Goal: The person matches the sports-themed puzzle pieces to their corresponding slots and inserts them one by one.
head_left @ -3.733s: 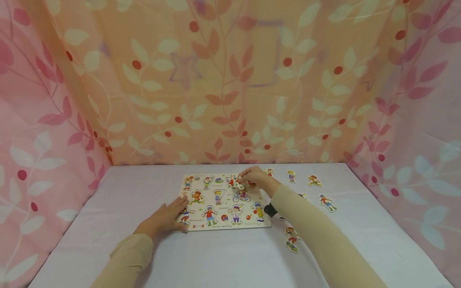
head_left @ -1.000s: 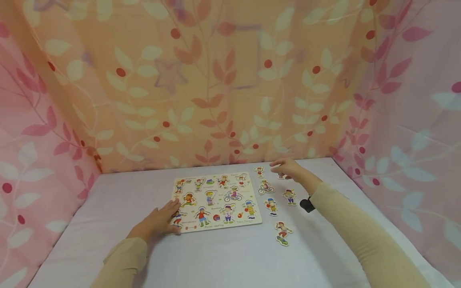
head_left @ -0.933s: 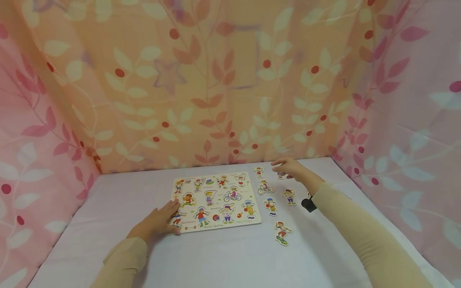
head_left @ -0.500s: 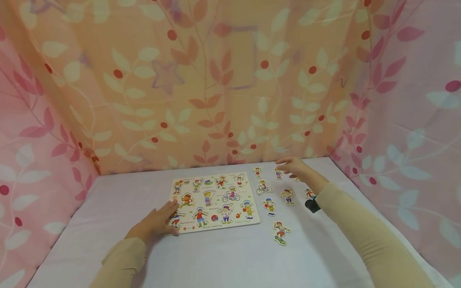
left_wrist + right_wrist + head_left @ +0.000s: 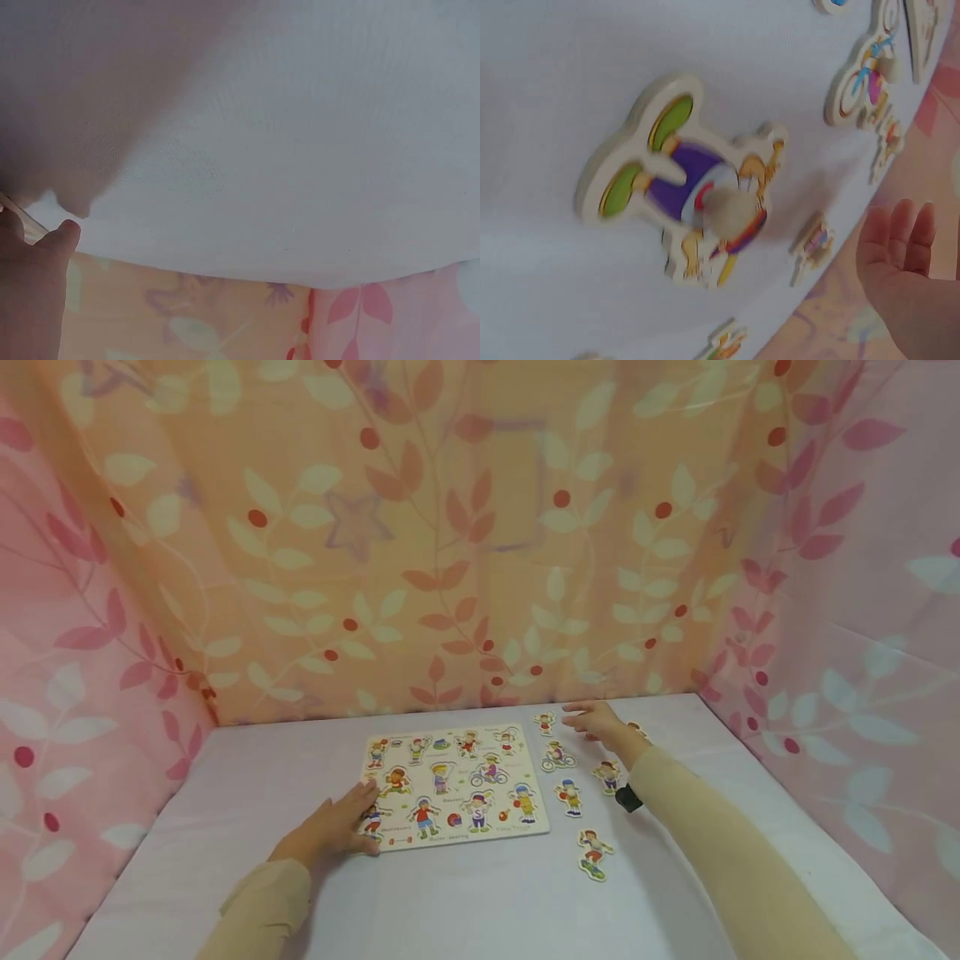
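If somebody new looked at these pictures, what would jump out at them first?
Likely the orange leaf-patterned curtain behind the table, then the puzzle board of sports figures, with the left hand at its left edge. In the right wrist view, a purple-trousered figure piece dominates the middle, and the right hand shows at the right.

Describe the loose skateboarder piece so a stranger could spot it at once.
On the pale table, find the flat puzzle board, then the loose figure pieces to its right. The skateboarder piece lies nearest the head camera, off the board's near right corner. Unlike its loose neighbours, it shows a green skateboard.
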The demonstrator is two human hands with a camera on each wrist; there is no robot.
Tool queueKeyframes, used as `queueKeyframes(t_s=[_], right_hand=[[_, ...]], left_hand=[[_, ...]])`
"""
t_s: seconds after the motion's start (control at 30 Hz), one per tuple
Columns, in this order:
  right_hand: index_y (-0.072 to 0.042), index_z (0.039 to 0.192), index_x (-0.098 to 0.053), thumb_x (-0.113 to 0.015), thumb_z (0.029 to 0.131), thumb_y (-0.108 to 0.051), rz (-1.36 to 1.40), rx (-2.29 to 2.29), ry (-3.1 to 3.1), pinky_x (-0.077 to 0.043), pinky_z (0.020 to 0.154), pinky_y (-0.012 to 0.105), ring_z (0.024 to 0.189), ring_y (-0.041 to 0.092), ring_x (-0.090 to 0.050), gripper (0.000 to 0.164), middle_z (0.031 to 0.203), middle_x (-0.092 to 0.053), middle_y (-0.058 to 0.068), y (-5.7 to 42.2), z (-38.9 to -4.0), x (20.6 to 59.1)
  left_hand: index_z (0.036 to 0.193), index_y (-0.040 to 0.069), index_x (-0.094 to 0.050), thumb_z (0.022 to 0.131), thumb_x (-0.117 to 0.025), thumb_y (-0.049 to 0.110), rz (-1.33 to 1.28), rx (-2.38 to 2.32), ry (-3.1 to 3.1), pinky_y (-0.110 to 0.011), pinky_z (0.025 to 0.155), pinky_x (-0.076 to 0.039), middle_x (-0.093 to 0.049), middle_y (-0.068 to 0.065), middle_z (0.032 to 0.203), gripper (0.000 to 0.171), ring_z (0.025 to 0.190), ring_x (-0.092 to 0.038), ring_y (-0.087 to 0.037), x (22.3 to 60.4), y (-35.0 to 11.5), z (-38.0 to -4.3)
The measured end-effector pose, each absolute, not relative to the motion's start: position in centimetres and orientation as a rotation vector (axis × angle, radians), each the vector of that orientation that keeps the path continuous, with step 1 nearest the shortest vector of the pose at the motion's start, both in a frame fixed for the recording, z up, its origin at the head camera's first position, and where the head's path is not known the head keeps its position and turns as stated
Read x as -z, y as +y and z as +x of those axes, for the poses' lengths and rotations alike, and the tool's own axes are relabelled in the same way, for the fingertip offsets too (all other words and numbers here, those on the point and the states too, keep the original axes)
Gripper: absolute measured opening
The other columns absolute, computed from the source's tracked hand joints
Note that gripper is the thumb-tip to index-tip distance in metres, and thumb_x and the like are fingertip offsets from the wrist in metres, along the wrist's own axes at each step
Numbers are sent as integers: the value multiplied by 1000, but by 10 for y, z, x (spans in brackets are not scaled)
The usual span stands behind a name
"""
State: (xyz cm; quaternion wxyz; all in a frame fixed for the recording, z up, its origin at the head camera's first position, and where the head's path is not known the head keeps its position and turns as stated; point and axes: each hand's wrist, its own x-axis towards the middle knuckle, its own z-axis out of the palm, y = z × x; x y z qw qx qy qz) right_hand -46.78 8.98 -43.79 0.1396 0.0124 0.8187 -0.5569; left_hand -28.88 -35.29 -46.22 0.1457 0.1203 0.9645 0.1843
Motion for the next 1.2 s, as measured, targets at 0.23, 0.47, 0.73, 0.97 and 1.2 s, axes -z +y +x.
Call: queueKeyframes(t_s=[0.23,0.47,0.73,0.97,1.2], right_hand=[[1,137,-51,-63,95,-15,38,1573,2400,-45,81,35,96,26,-51,46,122,-56,17,77,-477,461],[-4,129,-59,-72,89,-22,161,1545,2382,-39,74,29,90,23,-46,46,115,-54,14,75,-485,474],[10,128,-55,-64,92,-4,163,1691,2319,-42,100,38,110,30,-53,40,128,-55,25,59,-482,470],[11,124,-58,-64,90,-1,159,1624,2371,-35,109,43,116,32,-50,36,131,-54,26,52,-494,473],[5,119,-65,-70,86,-4,208,1482,2430,-44,100,38,106,29,-55,34,126,-61,19,44,-515,480]], left_hand=[[150,-3,-29,70,-80,47,319,-572,2753,-68,110,-8,-17,-21,158,107,145,-12,-40,461,-346,-285],[148,-4,-31,71,-80,45,341,-566,2764,-68,110,-11,-19,-22,158,104,145,-14,-40,463,-341,-283],[149,-2,-31,71,-80,46,319,-543,2772,-67,111,-11,-19,-20,158,104,145,-14,-39,460,-343,-286],[149,-2,-32,71,-80,46,319,-530,2781,-67,111,-11,-19,-19,159,104,145,-14,-38,464,-348,-290],[149,-1,-32,69,-82,46,281,-544,2786,-67,111,-11,-20,-18,159,105,146,-14,-37,464,-351,-290]])
